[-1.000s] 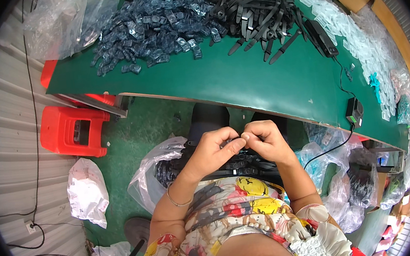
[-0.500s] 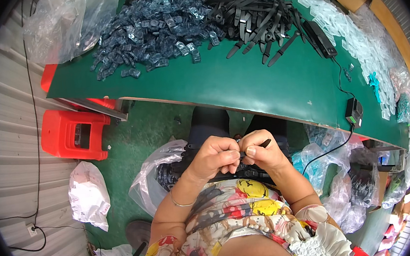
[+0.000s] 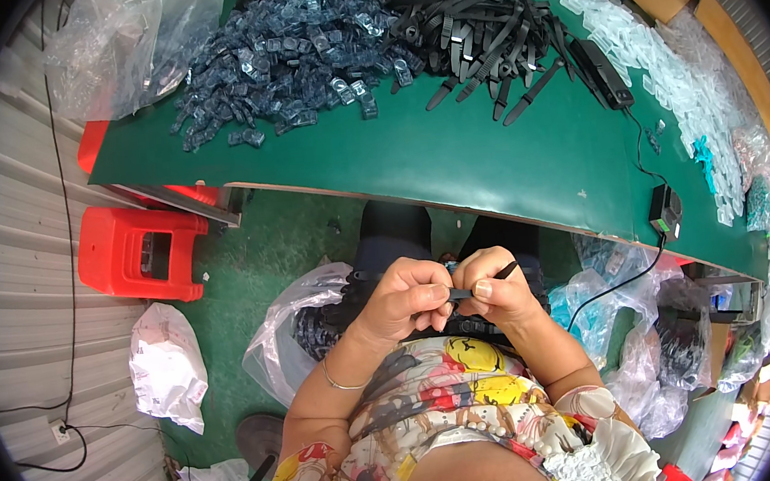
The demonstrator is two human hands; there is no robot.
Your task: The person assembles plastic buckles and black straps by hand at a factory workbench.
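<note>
A narrow black strap runs between my two hands above my lap. My left hand pinches one end of it, and whatever else its curled fingers may hold is hidden. Closed on the strap farther along is my right hand, thumb on top; the strap's dark tip pokes out past its far side. On the green table beyond lies a heap of similar black straps. To its left is a pile of smoky-blue clear plastic pieces, which look like small buckles.
Clear, whitish plastic pieces spread along the table's right side, near a black corded device and a small black box. A red stool and white bag stand left. An open plastic bag holds dark pieces beside my lap.
The hands have drawn slightly apart, so a short stretch of strap now shows between the fingertips. My right thumb has shifted a little to the right.
</note>
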